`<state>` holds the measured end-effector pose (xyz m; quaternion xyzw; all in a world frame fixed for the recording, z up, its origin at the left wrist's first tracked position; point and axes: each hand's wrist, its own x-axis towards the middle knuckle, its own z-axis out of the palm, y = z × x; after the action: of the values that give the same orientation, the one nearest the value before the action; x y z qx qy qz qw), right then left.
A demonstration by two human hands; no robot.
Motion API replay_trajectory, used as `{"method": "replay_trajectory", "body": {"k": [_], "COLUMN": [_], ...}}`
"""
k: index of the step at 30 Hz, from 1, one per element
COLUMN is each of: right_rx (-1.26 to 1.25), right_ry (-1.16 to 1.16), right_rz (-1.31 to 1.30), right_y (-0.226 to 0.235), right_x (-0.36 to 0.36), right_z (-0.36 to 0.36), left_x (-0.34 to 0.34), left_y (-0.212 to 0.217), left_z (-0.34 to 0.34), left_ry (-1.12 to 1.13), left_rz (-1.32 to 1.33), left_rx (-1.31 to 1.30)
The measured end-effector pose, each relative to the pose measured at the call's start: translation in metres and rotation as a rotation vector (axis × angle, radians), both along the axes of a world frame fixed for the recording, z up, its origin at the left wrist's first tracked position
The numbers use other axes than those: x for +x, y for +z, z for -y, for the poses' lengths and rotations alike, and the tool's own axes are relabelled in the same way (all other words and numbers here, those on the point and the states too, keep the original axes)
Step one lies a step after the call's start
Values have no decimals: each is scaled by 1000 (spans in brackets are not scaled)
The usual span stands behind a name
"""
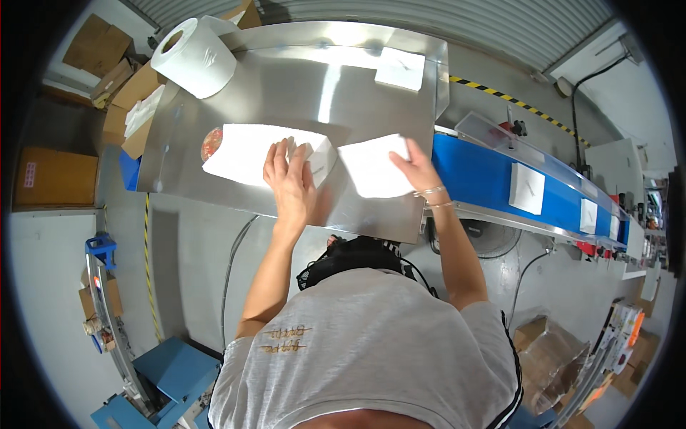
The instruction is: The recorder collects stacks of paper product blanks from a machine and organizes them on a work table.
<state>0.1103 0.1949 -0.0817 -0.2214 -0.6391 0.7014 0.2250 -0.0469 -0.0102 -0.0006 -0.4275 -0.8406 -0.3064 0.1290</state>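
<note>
My left hand (289, 179) lies flat, fingers spread, on a long white sheet (250, 151) spread over the shiny metal table (300, 86). My right hand (416, 168) rests palm down on the right edge of a white folded packet (373, 170) near the table's right side. A round reddish patterned thing (211, 143) peeks out from under the left end of the long sheet. Another white folded packet (400, 68) sits at the far edge of the table. Thin bracelets circle my right wrist.
A large roll of white paper (194, 57) stands at the table's far left corner. A blue conveyor belt (493, 182) runs off to the right with white packets (527, 189) on it. Cardboard boxes (107, 50) lie on the floor at left; blue metal frames (171, 372) stand at lower left.
</note>
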Motion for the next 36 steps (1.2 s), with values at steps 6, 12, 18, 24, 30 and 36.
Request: {"method": "replay_trajectory", "body": {"k": [6,12,18,24,30,36], "right_rx": [635,1130,608,104,282,1190], "right_ry": [-701,-620,281,229,-590,-994], "right_rz": [764,531,-24,209,575,983], "right_y": [-9,15,48,53,3,7], "right_x": [112,74,-62,-39,68,107], "right_z": [-71,-52,27,26,-46,-71], "left_x": [0,1,3,-8,-13,-11], "left_y": [-2,-1,9,5,0,-1], "left_z": [1,0,-1,4,10,7], "left_ry": [-7,-22,-119,12,8,-5], "left_rz": [23,7,54,10,11,31], "left_rx": [43,27,1,14,32,60]}}
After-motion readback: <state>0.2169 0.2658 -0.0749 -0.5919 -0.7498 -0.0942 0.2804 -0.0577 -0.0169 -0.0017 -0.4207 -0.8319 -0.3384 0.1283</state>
